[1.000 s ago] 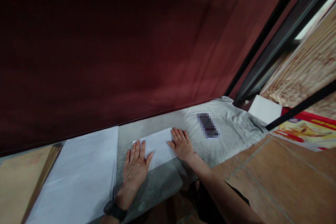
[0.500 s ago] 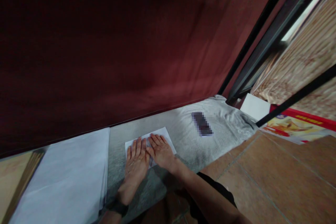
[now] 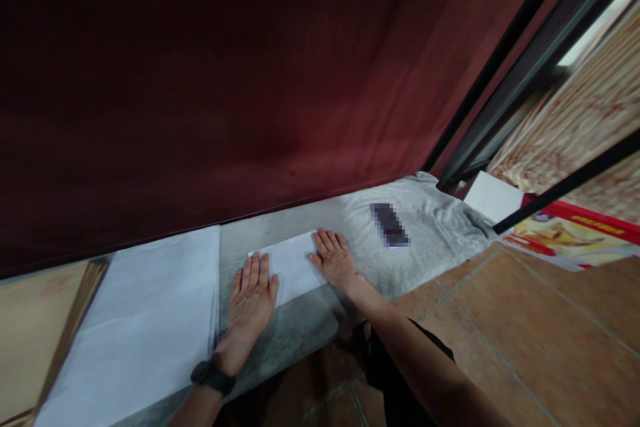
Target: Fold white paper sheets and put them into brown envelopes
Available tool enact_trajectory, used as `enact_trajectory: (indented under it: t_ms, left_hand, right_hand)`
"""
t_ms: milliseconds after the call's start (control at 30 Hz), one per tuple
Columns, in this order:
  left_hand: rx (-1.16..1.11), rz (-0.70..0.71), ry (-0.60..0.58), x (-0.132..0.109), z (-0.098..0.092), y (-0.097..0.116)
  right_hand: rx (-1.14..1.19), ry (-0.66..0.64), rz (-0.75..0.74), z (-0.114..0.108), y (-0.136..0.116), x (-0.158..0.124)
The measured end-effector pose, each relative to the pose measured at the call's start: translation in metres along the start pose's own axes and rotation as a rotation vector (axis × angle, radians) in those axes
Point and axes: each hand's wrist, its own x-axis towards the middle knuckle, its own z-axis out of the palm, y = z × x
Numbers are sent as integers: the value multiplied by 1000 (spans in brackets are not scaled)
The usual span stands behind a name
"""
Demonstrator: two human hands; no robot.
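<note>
A folded white sheet of paper (image 3: 293,267) lies on a grey cloth (image 3: 430,227) spread over a low surface. My left hand (image 3: 250,300) lies flat on the sheet's left end, fingers stretched out, a dark watch on the wrist. My right hand (image 3: 334,260) presses flat on the sheet's right end, fingers spread. Both palms face down and hold nothing.
A stack of large white sheets (image 3: 145,327) lies to the left, with a brown board (image 3: 30,327) beyond it. A small dark blurred object (image 3: 390,223) rests on the cloth to the right. A dark red curtain (image 3: 225,80) hangs behind. Terracotta floor tiles (image 3: 525,333) are at right.
Half a second ago both hands lay side by side on the middle of the sheet. They have since slid apart, left hand to the left end, right hand to the right end.
</note>
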Motion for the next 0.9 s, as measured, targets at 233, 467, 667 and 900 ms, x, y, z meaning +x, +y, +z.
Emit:
enact_trajectory:
  t_ms: [233, 467, 667, 900]
  left_hand:
    - [37, -40, -7, -6, -2, -2]
    - [21, -69, -26, -4, -9, 5]
    - [-63, -89, -32, -3, -15, 6]
    - [-393, -159, 100, 23, -24, -9]
  right_hand:
    - [8, -28, 161, -29, 8, -4]
    - [239, -92, 347, -35, 3, -2]
    - [499, -127, 313, -28, 14, 5]
    - [862, -129, 182, -42, 36, 23]
